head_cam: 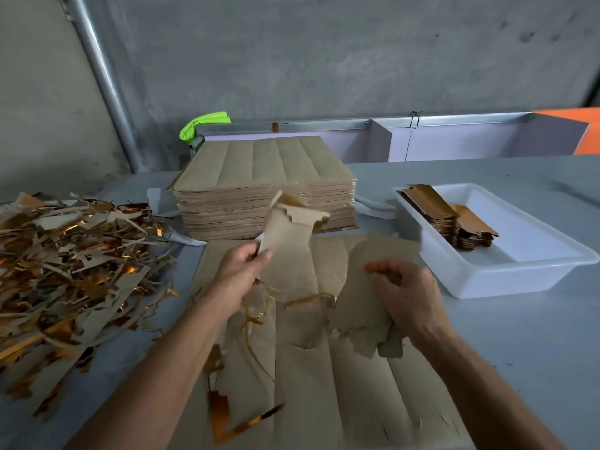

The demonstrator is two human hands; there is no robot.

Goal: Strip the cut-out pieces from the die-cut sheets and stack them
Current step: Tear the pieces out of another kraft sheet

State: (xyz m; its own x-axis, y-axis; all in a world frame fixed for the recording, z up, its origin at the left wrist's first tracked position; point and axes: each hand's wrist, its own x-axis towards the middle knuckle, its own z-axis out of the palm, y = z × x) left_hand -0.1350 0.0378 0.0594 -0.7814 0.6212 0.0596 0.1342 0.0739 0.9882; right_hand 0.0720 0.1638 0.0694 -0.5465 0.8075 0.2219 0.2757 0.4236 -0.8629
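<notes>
While the left hand (242,264) lifts a brown cut-out piece (289,228) clear of the table, thumb and fingers pinching its lower corner, the piece stands nearly upright with its torn tabs at the top and a glint of gold foil behind it. Over on the other side, the right hand (407,297) has its fingers curled round another cardboard piece (363,306), gripping it low over the work sheet; that piece is motion-blurred, so its exact outline is hard to read. Beneath both hands lies the die-cut sheet (324,384), brown side up, flat on the grey table (519,352), with thin gold-edged waste strips (227,414) trailing across its left part. Behind it, a tall stack of uncut sheets (266,190) sits square at the middle of the table. To the right, a white plastic tray (506,274) holds two small stacks of stripped pieces (454,222), gold faces up, tucked in its far left corner. Off to the left, a big loose heap of scrap trimmings (71,261), brown and gold, sprawls over the table edge. A bright green cloth (203,123) rests on the metal rail at the back.
</notes>
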